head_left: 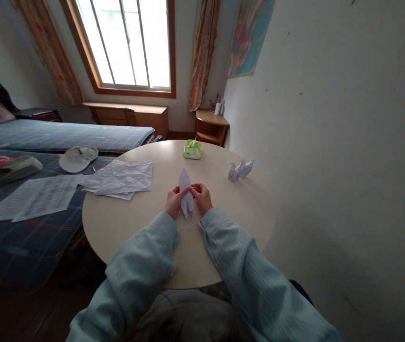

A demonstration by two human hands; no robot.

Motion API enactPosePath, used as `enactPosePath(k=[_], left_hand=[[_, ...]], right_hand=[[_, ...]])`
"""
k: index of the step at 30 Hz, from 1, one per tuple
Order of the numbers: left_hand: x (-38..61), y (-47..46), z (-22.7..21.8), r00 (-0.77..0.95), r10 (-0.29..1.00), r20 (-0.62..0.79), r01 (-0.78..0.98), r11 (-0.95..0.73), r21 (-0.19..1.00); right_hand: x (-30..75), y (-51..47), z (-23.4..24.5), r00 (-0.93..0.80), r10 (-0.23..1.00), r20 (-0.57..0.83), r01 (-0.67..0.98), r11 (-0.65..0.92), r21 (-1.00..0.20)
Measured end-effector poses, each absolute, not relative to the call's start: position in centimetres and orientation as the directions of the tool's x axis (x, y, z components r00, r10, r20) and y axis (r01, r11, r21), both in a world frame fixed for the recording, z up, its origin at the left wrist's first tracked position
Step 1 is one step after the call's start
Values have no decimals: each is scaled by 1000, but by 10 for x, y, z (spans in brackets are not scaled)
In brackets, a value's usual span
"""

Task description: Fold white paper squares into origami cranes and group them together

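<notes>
Both hands grip a folded white paper figure over the middle of the round table. It has a pointed top and two narrow points at the lower end, toward me. My left hand pinches its left side, thumb laid across the paper. On the right edge, my right hand closes its thumb and fingers on the same figure. Some fingertips are hidden behind the paper. Farther right on the table stand folded white paper figures, close together.
Creased paper sheets lie at the table's left edge, beside printed sheets on the bed. A green tissue pack sits at the table's far side. A light cap rests on the bed. The wall rises at right.
</notes>
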State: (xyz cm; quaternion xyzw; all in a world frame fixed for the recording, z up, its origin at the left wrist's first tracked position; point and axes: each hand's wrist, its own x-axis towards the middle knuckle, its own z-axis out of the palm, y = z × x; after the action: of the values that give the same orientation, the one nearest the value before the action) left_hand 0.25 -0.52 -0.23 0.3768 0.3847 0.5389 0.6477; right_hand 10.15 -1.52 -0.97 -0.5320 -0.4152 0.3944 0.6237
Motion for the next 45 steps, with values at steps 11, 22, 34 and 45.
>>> enactPosePath(k=[11, 22, 34, 45], left_hand=[[3, -8, -1, 53, 995, -88, -407, 103, 908], [2, -5, -3, 6, 997, -82, -434, 77, 898], [0, 2, -8, -71, 993, -91, -446, 50, 894], [-1, 5, -10, -100, 989, -105, -461, 47, 886]], right_hand=[[96, -18, -11, 392, 910, 138, 43, 132, -990], [92, -27, -2, 290, 937, 193, 219, 131, -967], [89, -29, -3, 217, 952, 216, 332, 137, -933], [89, -30, -1, 225, 949, 220, 387, 120, -914]])
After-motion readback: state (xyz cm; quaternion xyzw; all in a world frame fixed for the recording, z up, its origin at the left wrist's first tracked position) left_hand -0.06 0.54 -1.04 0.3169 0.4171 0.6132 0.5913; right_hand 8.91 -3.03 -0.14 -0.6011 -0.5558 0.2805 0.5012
